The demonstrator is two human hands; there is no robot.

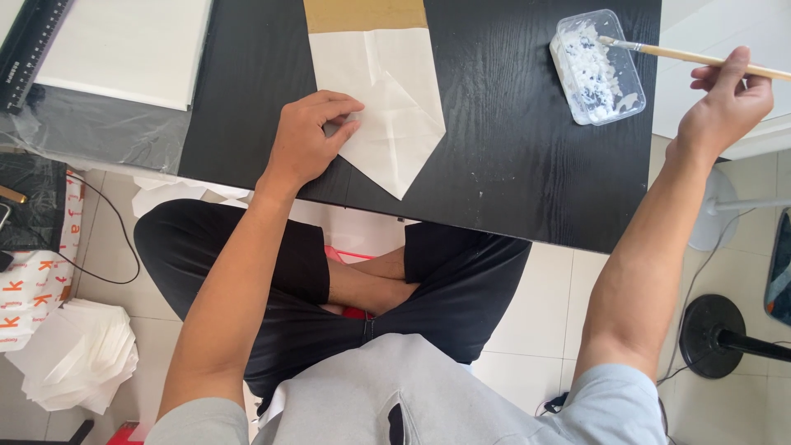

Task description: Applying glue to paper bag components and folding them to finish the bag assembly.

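A white folded paper (387, 99) with a pointed lower end lies on the black table (511, 148), its top under a brown cardboard strip (362, 15). My left hand (309, 136) presses its fingertips on the paper's left edge. My right hand (725, 103) holds a wooden-handled brush (684, 56) whose bristles rest in a clear plastic tub of white paste (597, 66) at the table's right side.
A white board (132, 45) and a black ruler (29, 45) lie at the far left over clear plastic film. A stack of folded white papers (78, 354) sits on the tiled floor. A fan stand base (713, 334) is at the right.
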